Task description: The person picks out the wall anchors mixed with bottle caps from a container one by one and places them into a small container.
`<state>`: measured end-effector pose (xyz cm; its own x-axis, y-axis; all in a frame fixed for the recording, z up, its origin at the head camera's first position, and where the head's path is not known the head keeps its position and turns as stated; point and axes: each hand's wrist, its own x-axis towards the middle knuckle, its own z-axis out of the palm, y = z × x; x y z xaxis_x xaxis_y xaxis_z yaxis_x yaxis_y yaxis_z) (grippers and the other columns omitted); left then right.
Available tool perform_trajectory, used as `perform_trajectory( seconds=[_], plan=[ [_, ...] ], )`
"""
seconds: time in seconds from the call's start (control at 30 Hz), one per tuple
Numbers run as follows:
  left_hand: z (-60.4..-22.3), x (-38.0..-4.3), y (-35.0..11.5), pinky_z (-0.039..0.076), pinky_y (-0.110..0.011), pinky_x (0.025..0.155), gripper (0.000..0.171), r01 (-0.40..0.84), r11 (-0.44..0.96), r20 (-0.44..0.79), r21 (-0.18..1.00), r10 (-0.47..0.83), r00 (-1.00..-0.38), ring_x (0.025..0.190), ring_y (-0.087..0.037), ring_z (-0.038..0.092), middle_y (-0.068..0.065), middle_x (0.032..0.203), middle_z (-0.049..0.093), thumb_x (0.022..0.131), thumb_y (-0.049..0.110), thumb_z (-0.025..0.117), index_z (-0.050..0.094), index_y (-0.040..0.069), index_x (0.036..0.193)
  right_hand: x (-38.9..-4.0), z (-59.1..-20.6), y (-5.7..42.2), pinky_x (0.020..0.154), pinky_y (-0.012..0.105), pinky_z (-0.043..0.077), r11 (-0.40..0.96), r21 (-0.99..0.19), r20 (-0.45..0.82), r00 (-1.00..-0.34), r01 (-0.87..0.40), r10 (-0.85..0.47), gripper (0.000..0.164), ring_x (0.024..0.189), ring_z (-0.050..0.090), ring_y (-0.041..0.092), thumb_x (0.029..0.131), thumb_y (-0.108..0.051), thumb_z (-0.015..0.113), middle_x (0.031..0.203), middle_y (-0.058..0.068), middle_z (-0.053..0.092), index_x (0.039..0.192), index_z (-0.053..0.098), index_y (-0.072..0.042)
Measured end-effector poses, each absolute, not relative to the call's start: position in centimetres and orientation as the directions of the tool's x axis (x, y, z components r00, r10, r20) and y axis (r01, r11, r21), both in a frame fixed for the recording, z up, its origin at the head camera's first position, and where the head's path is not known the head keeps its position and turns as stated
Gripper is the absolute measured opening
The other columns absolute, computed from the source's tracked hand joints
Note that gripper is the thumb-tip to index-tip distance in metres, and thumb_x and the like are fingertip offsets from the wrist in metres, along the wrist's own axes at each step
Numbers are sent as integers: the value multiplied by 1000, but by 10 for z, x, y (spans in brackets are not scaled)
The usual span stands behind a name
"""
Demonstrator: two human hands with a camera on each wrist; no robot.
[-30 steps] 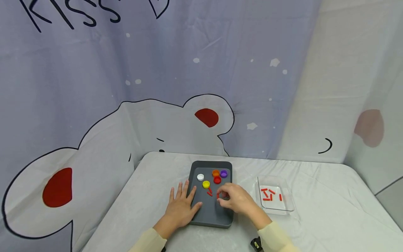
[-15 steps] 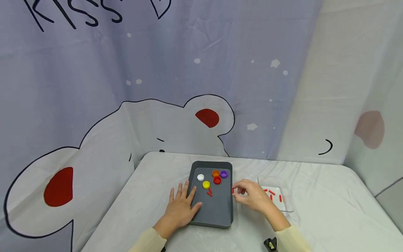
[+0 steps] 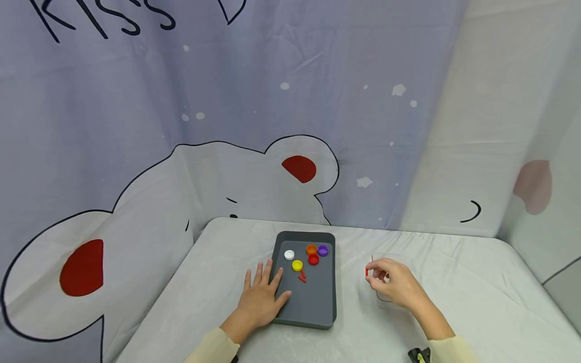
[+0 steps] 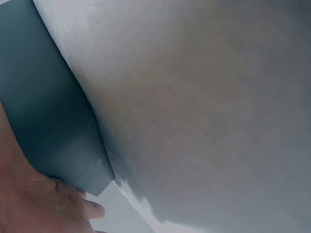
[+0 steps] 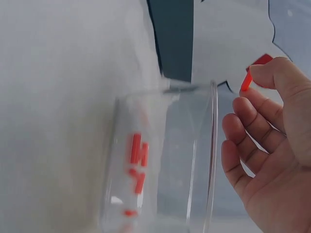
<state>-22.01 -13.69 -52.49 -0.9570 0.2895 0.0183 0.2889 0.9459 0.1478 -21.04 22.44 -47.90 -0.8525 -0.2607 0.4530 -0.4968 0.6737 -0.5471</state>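
Note:
My right hand (image 3: 399, 286) pinches a short red stick (image 5: 247, 80) between thumb and index finger, just above the clear plastic box (image 5: 212, 141). Behind the rim in the right wrist view, several more red sticks (image 5: 135, 148) lie on the box's floor. My left hand (image 3: 257, 305), fingers spread, rests over the left edge of a dark grey tray (image 3: 306, 310). Inside the tray, two red sticks (image 3: 303, 275) lie just below a small round yellow cap (image 3: 297, 265). The right hand covers most of the box in the head view.
Further up the tray are a white cap (image 3: 289, 255), an orange cap (image 3: 311, 249), a purple cap (image 3: 323, 250) and a red cap (image 3: 313, 259). A white cloth (image 3: 472, 287) covers the table, and a printed curtain (image 3: 254, 91) hangs behind it.
My right hand has moved from over the tray rightward to the clear box, carrying the red stick. The left hand stays in place on the tray.

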Motion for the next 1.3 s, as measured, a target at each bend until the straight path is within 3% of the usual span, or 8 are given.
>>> perform_trajectory(
  seconds=[0.17,0.6,0.93,1.3],
  plan=[
    [-523,-220,-137,7,-65,120,71,290,946,14,144,291,-957,154,-42,14,-16,168,17,103,61,40,37,17,158,-208,-478,242,65,26,50,695,-534,471,-852,-483,-230,21,72,55,-1,80,-2,80,78,-18,60,97,76,-13],
    [-522,-220,-137,6,-66,119,71,284,948,4,141,286,-958,154,-41,12,-15,169,16,103,62,39,36,18,159,-202,-479,271,66,27,49,730,-523,479,-860,-439,-174,19,71,57,3,79,-3,79,76,-19,59,97,76,-10],
    [-524,-221,-138,6,-66,119,72,286,948,10,139,287,-958,154,-41,12,-15,169,16,102,62,39,36,18,159,-199,-482,289,66,26,49,743,-544,450,-883,-389,-133,19,71,55,0,80,-6,80,76,-18,59,98,76,-13],
    [-524,-220,-137,6,-66,119,72,289,948,2,135,291,-957,155,-41,11,-14,169,15,102,63,39,36,19,159,-198,-480,299,64,25,48,756,-555,395,-910,-347,-128,18,70,52,-3,85,-10,78,75,-16,61,103,76,-8]
  ],
)
